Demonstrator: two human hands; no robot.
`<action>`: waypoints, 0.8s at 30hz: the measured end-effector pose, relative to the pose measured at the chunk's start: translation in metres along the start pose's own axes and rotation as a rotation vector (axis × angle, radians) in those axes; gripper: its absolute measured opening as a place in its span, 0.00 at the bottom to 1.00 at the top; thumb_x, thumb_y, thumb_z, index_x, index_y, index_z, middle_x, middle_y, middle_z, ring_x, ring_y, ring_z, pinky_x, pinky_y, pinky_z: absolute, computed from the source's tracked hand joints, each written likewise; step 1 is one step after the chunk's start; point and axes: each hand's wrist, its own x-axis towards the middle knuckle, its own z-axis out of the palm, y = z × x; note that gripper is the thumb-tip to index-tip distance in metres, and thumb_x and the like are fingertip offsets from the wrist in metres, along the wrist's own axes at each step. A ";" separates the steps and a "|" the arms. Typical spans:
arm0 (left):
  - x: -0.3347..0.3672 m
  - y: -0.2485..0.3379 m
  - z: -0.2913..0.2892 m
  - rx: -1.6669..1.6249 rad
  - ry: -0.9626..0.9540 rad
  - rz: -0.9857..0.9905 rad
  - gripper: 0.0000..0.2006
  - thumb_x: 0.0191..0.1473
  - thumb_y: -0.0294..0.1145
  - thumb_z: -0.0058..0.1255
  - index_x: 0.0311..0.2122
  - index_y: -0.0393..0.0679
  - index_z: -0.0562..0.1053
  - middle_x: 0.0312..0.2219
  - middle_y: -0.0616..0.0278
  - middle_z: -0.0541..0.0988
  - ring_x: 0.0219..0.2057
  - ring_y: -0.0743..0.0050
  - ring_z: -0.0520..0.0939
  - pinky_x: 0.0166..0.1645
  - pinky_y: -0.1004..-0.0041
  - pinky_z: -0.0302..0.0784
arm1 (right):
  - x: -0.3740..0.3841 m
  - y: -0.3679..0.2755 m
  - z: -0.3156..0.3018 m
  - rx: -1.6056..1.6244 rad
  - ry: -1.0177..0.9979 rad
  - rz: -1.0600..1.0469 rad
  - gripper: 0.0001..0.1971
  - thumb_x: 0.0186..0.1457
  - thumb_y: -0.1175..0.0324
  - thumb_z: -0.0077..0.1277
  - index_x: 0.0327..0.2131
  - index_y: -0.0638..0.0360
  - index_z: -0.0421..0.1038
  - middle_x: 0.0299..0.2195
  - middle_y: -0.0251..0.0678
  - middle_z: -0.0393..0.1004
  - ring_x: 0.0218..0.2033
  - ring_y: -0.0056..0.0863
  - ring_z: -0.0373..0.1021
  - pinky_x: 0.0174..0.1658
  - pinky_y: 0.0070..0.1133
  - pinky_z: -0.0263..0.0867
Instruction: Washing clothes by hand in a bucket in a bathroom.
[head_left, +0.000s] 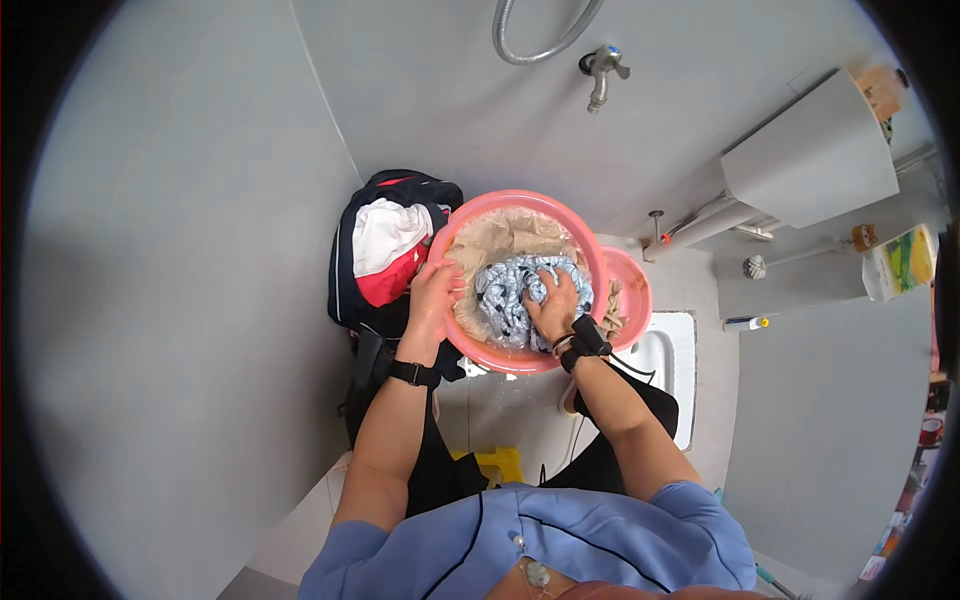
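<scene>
Right hand: your right hand (556, 303) is closed down on the blue-and-white patterned cloth (512, 290), fingers curled into its bunched folds, so the fabric is gripped and pushed into the water.
Left hand: your left hand (436, 285) clamps the left rim of the round pink plastic basin (470, 215), thumb inside and fingers over the edge; this looks like bracing, to keep the basin from sliding while the other hand works.
Cloth: it lies inside the pink basin, towards its centre and right, heaped on murky beige water.
Wristbands: a black band (414, 373) sits on your left wrist and a black strap (588, 340) on the right, both just below the basin's near rim.
Second basin: a smaller pink plastic basin (632, 290) peeks out from behind the right side of the main basin, touching it or nearly so.
Pile of clothes: a heap of black, white and red garments (385, 250) lies just left of the basin, against its rim, within easy reach.
Tap: a metal tap (600, 70) with a looped grey hose (530, 50) is on the wall beyond the basin's far side, well apart.
Yellow stool: a low yellow plastic stool (500, 465) stands on the floor nearer you than the basin.
</scene>
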 end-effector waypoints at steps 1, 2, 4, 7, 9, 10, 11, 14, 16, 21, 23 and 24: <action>0.000 0.000 0.002 -0.017 -0.017 -0.022 0.08 0.48 0.30 0.44 0.35 0.42 0.66 0.27 0.63 0.71 0.27 0.77 0.71 0.30 0.80 0.67 | 0.000 -0.001 0.002 -0.015 -0.056 -0.011 0.22 0.37 0.63 0.56 0.40 0.57 0.66 0.43 0.52 0.60 0.44 0.48 0.59 0.46 0.36 0.56; 0.002 0.001 0.009 -0.038 -0.046 -0.049 0.08 0.48 0.29 0.44 0.35 0.42 0.66 0.27 0.62 0.71 0.27 0.76 0.71 0.31 0.79 0.67 | 0.000 0.007 0.008 -0.024 -0.065 -0.002 0.22 0.37 0.63 0.56 0.40 0.57 0.66 0.43 0.52 0.60 0.44 0.48 0.59 0.46 0.36 0.56; 0.007 -0.001 0.016 -0.026 -0.073 -0.085 0.08 0.48 0.29 0.44 0.35 0.41 0.66 0.28 0.62 0.71 0.28 0.76 0.72 0.32 0.78 0.67 | 0.000 0.023 0.019 0.001 -0.113 0.034 0.25 0.37 0.62 0.56 0.42 0.53 0.64 0.46 0.49 0.57 0.47 0.46 0.55 0.46 0.38 0.54; 0.005 -0.001 0.019 -0.033 -0.094 -0.124 0.08 0.48 0.29 0.43 0.36 0.40 0.66 0.28 0.61 0.71 0.29 0.76 0.72 0.33 0.78 0.67 | 0.004 0.021 0.029 -0.122 -0.295 0.085 0.25 0.38 0.64 0.55 0.43 0.54 0.62 0.47 0.49 0.56 0.48 0.47 0.54 0.46 0.40 0.54; 0.001 0.003 0.021 -0.058 -0.098 -0.142 0.09 0.48 0.29 0.43 0.36 0.40 0.66 0.29 0.61 0.71 0.29 0.76 0.72 0.33 0.78 0.68 | 0.013 0.012 0.033 -0.129 -0.360 0.144 0.24 0.39 0.64 0.54 0.44 0.54 0.62 0.48 0.49 0.55 0.48 0.47 0.54 0.46 0.40 0.54; -0.002 0.005 0.021 -0.069 -0.119 -0.141 0.09 0.48 0.29 0.43 0.36 0.40 0.66 0.29 0.61 0.71 0.30 0.75 0.72 0.33 0.77 0.68 | 0.019 0.007 0.034 -0.137 -0.412 0.200 0.24 0.39 0.65 0.54 0.44 0.55 0.61 0.48 0.49 0.53 0.49 0.47 0.53 0.46 0.41 0.54; -0.004 0.008 0.017 -0.079 -0.132 -0.130 0.09 0.48 0.29 0.43 0.36 0.40 0.66 0.29 0.61 0.71 0.30 0.75 0.72 0.34 0.77 0.68 | 0.030 -0.006 0.030 -0.123 -0.521 0.229 0.22 0.42 0.66 0.51 0.43 0.58 0.62 0.46 0.50 0.58 0.48 0.46 0.55 0.47 0.38 0.55; 0.004 -0.002 0.030 -0.071 -0.189 -0.136 0.09 0.48 0.30 0.44 0.35 0.40 0.67 0.29 0.61 0.72 0.29 0.76 0.72 0.33 0.77 0.68 | 0.034 0.062 0.079 -0.329 -0.379 0.018 0.19 0.44 0.66 0.47 0.42 0.61 0.63 0.42 0.51 0.63 0.47 0.44 0.57 0.47 0.35 0.56; 0.009 -0.005 0.027 -0.048 -0.161 -0.149 0.09 0.48 0.31 0.44 0.35 0.41 0.67 0.29 0.62 0.72 0.29 0.77 0.72 0.32 0.77 0.68 | 0.041 0.076 0.092 -0.485 -0.236 -0.244 0.18 0.44 0.67 0.45 0.40 0.64 0.63 0.40 0.52 0.65 0.45 0.43 0.59 0.48 0.31 0.55; 0.019 -0.012 0.019 -0.031 -0.091 -0.152 0.08 0.48 0.32 0.44 0.34 0.42 0.68 0.27 0.64 0.72 0.27 0.78 0.72 0.31 0.78 0.68 | 0.054 0.069 0.065 0.001 -0.262 0.212 0.19 0.41 0.69 0.47 0.39 0.65 0.64 0.32 0.52 0.69 0.35 0.48 0.65 0.41 0.34 0.60; 0.016 -0.007 0.009 -0.035 -0.077 -0.131 0.08 0.48 0.32 0.43 0.34 0.41 0.67 0.27 0.62 0.71 0.27 0.76 0.72 0.30 0.77 0.68 | 0.056 0.018 0.012 0.102 -0.197 0.387 0.16 0.42 0.68 0.48 0.36 0.66 0.67 0.34 0.50 0.69 0.37 0.47 0.65 0.43 0.32 0.59; 0.017 -0.005 0.012 -0.049 -0.088 -0.123 0.08 0.48 0.32 0.43 0.34 0.41 0.67 0.27 0.62 0.71 0.27 0.76 0.72 0.30 0.77 0.68 | 0.052 0.044 0.024 0.252 0.090 0.271 0.15 0.43 0.68 0.48 0.36 0.66 0.67 0.33 0.49 0.70 0.36 0.45 0.66 0.42 0.30 0.60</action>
